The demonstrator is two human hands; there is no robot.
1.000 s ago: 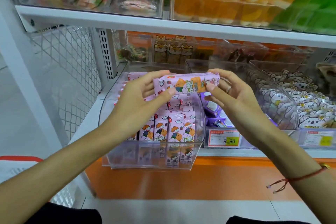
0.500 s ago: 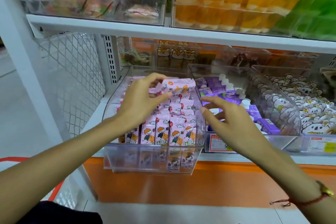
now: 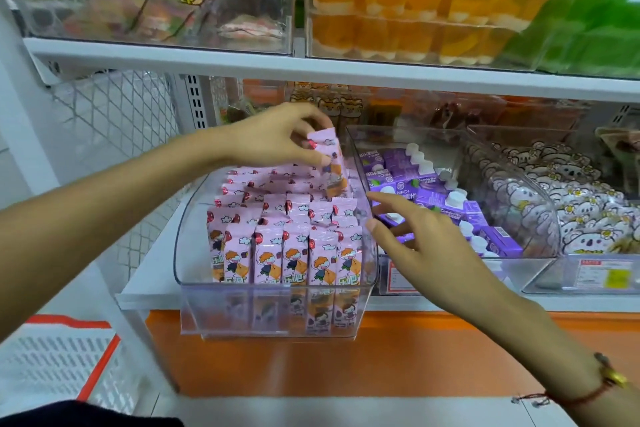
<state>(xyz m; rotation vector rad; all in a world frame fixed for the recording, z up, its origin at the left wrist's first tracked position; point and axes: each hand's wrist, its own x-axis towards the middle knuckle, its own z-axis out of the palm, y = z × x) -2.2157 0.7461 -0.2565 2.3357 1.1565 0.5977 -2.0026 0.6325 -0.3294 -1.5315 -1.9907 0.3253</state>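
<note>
Packet (image 3: 330,163) now upright, beside purple cartons (image 3: 429,192)

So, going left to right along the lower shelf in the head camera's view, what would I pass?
wire mesh side panel → clear bin of pink snack packets, where the left hand pinches one pink packet → purple cartons → koala-print packets.

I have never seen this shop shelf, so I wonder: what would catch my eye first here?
First, the left hand pinching a pink packet over the back of a clear bin packed with upright pink packets, on the shelf. Next, the right hand, open, fingers spread beside the bin's right wall, in front of purple cartons.
</note>
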